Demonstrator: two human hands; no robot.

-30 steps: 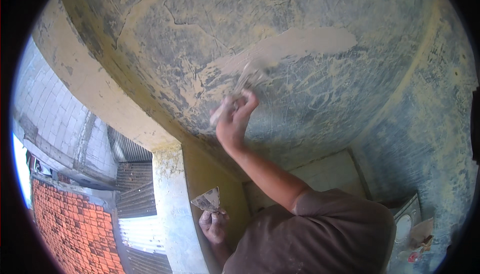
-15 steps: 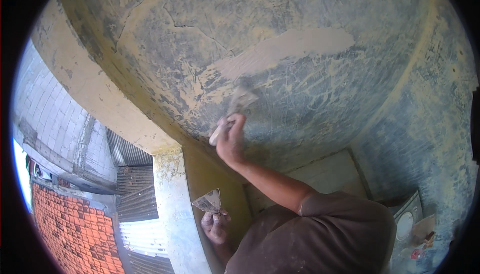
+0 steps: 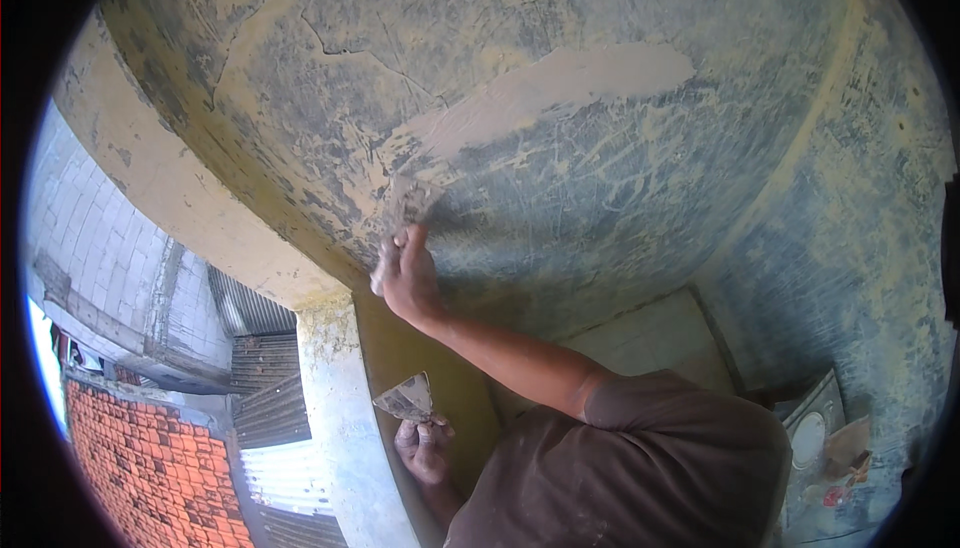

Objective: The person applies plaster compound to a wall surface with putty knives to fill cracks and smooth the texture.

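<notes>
Bent forward across my body, my right hand [image 3: 410, 273] is closed around the handle of a putty knife [image 3: 413, 198]. Its blade lies against, or very close to, the scuffed grey and yellow plaster surface [image 3: 600, 203]. Just above the blade, a long smooth beige patch of filler [image 3: 560, 88] stretches up to the right. Lower down, beside the pale pillar, my left hand [image 3: 425, 448] grips a second putty knife [image 3: 407, 398]. That one has a wide triangular blade with greyish smears on it; its handle is mostly hidden by the fingers.
A beige ledge [image 3: 200, 183] curves along the left and meets a pale pillar [image 3: 335, 378]. Beyond it are orange roof tiles [image 3: 155, 468], corrugated sheets [image 3: 275, 388] and a block wall [image 3: 100, 213]. At the lower right, a white panel with a round part [image 3: 808, 438] stands near the side wall.
My right hand and its putty knife have moved left and slightly down along the surface. My left hand has shifted slightly left, still holding its knife. The view has shifted slightly.
</notes>
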